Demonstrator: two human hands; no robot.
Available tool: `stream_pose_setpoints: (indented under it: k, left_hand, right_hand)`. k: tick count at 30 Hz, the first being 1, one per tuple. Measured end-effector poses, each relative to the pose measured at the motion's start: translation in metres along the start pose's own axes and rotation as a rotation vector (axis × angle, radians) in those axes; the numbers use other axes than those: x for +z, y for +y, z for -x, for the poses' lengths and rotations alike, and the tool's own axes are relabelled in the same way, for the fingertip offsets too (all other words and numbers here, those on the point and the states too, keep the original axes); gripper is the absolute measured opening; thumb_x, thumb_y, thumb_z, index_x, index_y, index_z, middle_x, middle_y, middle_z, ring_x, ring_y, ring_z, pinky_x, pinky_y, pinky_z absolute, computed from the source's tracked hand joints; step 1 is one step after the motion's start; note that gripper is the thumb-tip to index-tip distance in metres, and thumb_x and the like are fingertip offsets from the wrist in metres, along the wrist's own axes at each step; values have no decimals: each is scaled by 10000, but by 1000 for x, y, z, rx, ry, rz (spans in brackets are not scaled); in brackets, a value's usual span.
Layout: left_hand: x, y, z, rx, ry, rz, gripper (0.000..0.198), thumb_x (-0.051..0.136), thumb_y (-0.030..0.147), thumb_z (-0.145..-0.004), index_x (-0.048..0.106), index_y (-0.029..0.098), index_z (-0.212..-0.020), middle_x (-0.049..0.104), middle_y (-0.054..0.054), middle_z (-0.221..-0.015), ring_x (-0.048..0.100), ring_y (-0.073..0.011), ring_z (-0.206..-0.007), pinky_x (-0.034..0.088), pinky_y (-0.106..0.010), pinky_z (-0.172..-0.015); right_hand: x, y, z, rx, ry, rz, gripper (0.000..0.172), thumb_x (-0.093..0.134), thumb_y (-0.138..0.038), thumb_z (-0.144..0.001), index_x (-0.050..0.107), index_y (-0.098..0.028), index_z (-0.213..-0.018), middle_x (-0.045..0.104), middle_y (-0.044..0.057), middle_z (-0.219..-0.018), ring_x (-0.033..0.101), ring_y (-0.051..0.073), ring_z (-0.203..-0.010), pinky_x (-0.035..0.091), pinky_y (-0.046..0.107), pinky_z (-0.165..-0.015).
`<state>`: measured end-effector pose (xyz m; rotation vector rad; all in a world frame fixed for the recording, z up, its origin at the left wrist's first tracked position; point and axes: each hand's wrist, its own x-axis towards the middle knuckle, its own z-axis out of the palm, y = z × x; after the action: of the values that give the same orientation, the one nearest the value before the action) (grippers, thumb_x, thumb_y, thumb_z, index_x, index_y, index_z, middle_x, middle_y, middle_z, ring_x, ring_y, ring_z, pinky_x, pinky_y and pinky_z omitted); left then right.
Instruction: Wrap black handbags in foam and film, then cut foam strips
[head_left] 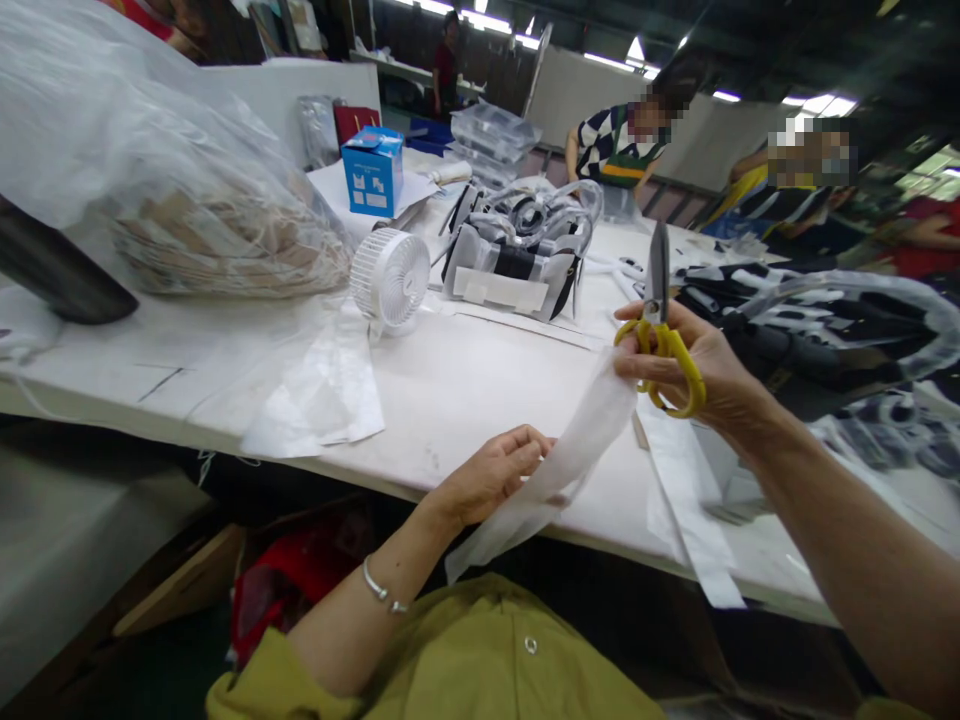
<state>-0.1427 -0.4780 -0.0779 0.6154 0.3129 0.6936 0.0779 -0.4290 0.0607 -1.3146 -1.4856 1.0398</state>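
Observation:
My right hand [705, 370] is closed around yellow-handled scissors [679, 375], their blades pointing up. Its thumb and fingertips also pinch the upper end of a thin, whitish, see-through strip [577, 445]. The strip slants down to the left, past the table's front edge. Behind its middle is my left hand [499, 470], with fingers loosely bent and apart. Some of those fingertips are covered by the strip, which appears to lie against them. Other white strips [686, 490] lie on the table below my right hand, one hanging over the edge.
On the white table [480, 385] stand a small white fan [390, 280], a blue box [373, 172] and a wrapped black-and-grey bag [517, 255]. White sheets [322, 400] lie at left, near a large plastic sack [225, 220]. Dark wrapped goods [810, 340] crowd the right. Co-workers are across the table.

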Motion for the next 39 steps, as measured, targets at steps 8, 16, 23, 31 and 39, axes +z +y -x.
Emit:
stream_pose_setpoints:
  k: [8,16,23,31,39]
  left_hand:
    - [36,-1,-38,163,-74,-163,378,847,382,-671,626,142,-862,631,-22,-862,561,-123,-767,431,-234,-740]
    - [60,-10,-39,161,-45,-343,400,842,319,-644,636,158,-946,623,5,-796,551,-113,-696,436,-223,-663]
    - [66,-18,-46,199,140,-290,379,809,333,-668,578,170,-920,656,0,-793,533,-100,-634,420,-204,-585]
    - [35,-30,-46,280,212,-428,323,701,429,-809,575,155,-692,512,25,-693,451,-91,-640,373,-194,-593]
    - [37,-26,-48,234,106,-336,188,806,313,-696,709,157,-738,632,-85,-1207,552,-232,-1136,437,-251,-911]
  right_hand:
    - [-8,-4,7,-33,-18,-10,475,859,-219,-617,646,-290,-1035,592,-45,-723,527,95,-557,404,219,-479]
    - [-11,-17,-1,-130,64,-26,470,839,-201,-593,613,-241,-1004,577,-60,-675,492,82,-523,387,221,-486]
    - [-14,-12,-4,-166,83,-4,474,834,-218,-607,607,-235,-1023,587,-63,-697,510,83,-547,404,219,-508]
    - [-25,-18,-2,-190,150,56,476,819,-210,-603,608,-213,-1029,600,-60,-693,514,87,-540,386,214,-498]
    - [-35,-16,1,-186,128,-6,490,814,-220,-609,606,-201,-1052,594,-60,-692,502,78,-537,372,210,-504]
